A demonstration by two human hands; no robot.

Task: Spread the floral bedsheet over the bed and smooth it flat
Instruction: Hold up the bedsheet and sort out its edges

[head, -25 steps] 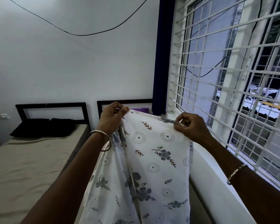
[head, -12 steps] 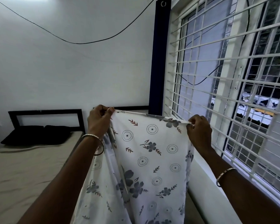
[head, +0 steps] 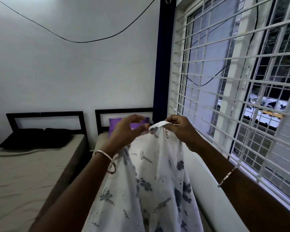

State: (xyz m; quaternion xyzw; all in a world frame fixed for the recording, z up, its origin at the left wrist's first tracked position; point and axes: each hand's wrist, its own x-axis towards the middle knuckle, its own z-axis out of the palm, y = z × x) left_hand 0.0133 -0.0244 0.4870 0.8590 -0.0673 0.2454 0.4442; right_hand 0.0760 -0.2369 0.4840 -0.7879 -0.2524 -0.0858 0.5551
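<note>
At the window side of the room, we saw a person holding the floral bedsheet (head: 157, 181) up in the air. Its white cloth with grey-blue flowers hung in loose folds from the hands down past the bottom of the view. The right hand (head: 182, 133) had thumb and fingers pinched tight on the sheet's top hem, which stood up in a small loop just beside the knuckles. The left hand (head: 126, 133) was close beside it, fingers curled toward the same edge, but it was blurred and we could not tell whether it had hold of the cloth. Behind the sheet lay the bed (head: 101, 139), its mattress tan, with a purple pillow (head: 112, 125) against the dark headboard (head: 124, 111). A second bed (head: 23, 173) with black pillows (head: 38, 138) stood to the left. A dark blue curtain (head: 164, 64) hung beside the white window grille (head: 224, 84), and each wrist wore a bangle (head: 107, 159).
</note>
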